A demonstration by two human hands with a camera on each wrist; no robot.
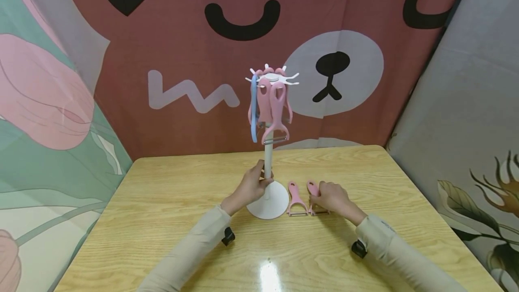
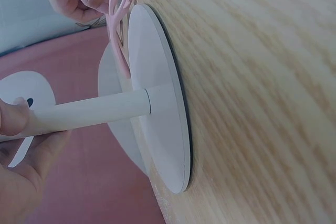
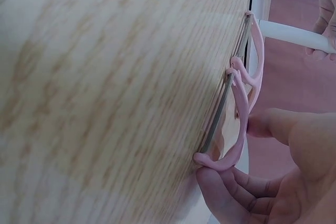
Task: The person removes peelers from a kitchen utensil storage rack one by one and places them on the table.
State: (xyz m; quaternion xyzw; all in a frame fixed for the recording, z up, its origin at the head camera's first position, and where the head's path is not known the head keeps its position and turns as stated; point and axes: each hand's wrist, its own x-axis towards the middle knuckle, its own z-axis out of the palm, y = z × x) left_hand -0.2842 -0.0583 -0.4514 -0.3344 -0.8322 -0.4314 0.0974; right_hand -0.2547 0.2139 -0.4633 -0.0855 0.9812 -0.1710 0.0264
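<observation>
My left hand (image 1: 248, 189) grips the white pole (image 1: 268, 159) of an upright stand, just above its round white base (image 1: 259, 209). Several pink peelers (image 1: 277, 108) and a blue peeler (image 1: 253, 108) hang from the stand's hooked top (image 1: 271, 77). To the right of the base, two pink peelers lie side by side on the table. My right hand (image 1: 334, 198) pinches the farther-right peeler (image 3: 242, 114) by its sides, thumb on one edge and a finger near the blade end. The other loose peeler (image 1: 296, 196) lies between that one and the base.
The wooden table (image 1: 170, 220) carries the stand near its middle. A cloth backdrop (image 1: 182, 57) with a bear face hangs behind the table's far edge. Patterned cloths hang at the left and right. A dark wrist camera (image 1: 229, 236) sits at each sleeve.
</observation>
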